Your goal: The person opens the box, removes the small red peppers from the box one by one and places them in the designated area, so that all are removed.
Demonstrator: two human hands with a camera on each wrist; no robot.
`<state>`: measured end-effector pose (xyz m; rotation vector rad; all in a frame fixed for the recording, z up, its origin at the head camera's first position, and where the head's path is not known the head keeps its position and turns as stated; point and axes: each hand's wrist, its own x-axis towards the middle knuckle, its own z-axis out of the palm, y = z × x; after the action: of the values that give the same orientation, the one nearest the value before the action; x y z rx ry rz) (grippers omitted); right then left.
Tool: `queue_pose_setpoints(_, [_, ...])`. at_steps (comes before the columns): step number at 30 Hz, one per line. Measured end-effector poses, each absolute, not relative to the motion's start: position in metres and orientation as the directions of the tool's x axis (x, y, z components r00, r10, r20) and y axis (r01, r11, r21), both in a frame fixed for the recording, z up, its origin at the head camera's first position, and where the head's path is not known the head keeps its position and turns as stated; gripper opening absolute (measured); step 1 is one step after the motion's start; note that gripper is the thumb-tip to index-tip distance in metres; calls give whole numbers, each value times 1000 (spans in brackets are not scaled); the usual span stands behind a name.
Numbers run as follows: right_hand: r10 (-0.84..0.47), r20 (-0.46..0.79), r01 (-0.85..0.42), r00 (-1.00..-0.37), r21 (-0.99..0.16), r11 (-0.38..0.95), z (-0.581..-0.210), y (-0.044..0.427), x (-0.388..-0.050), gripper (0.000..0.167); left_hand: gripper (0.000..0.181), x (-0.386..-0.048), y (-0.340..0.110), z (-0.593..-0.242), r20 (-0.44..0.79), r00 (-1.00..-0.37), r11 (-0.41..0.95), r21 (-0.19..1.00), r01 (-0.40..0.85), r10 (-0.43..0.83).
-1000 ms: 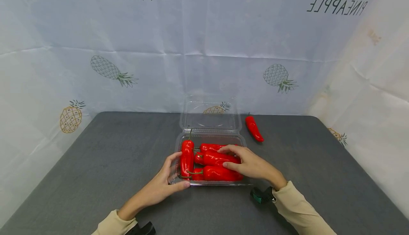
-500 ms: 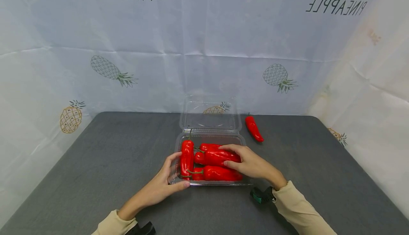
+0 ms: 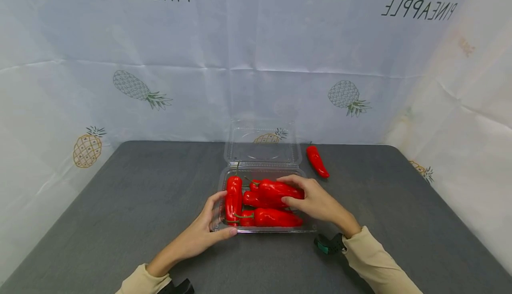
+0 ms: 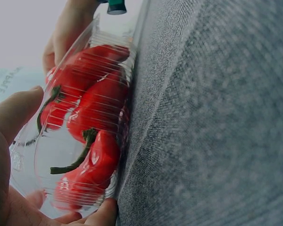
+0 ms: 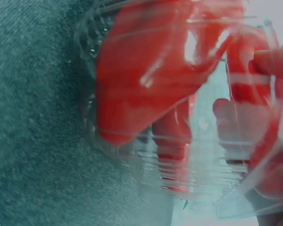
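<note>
A clear plastic clamshell box (image 3: pixel 268 230) stands mid-table with its lid (image 3: pixel 262 154) raised at the back. My left hand (image 3: pixel 200 231) holds the box's left front corner, thumb along the front and fingers at the left side; the left wrist view shows the thumb (image 4: pixel 21 108) by the rim. With thumb and fingers, my right hand (image 3: pixel 320 203) grips a red pepper (image 3: pixel 278 189) lying over others inside. One pepper (image 3: pixel 234 200) lies lengthwise along the left side, and another (image 3: pixel 276 217) lies crosswise at the front. Fingers (image 5: pixel 273 63) show beside the red pepper in the right wrist view.
A single loose red pepper (image 3: pixel 318 161) lies on the grey table (image 3: pixel 160 187) behind and right of the box. Behind the table hangs a white cloth (image 3: pixel 256 41) printed with pineapples. A dark strap device (image 3: pixel 330 244) sits under the right wrist.
My right hand has shifted the gripped pepper slightly backward within the box, showing more of the pepper beneath it. The left hand stays at the corner.
</note>
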<state>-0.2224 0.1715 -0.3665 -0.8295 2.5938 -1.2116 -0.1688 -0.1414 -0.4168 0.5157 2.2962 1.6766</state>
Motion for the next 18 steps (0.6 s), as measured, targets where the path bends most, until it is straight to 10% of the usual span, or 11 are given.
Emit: queue_pose_setpoints(18, [-423,154,-397,-893,-714,577,-357,181,-223,45,85,-169,-142,-419,19,-905,271,951,148,426])
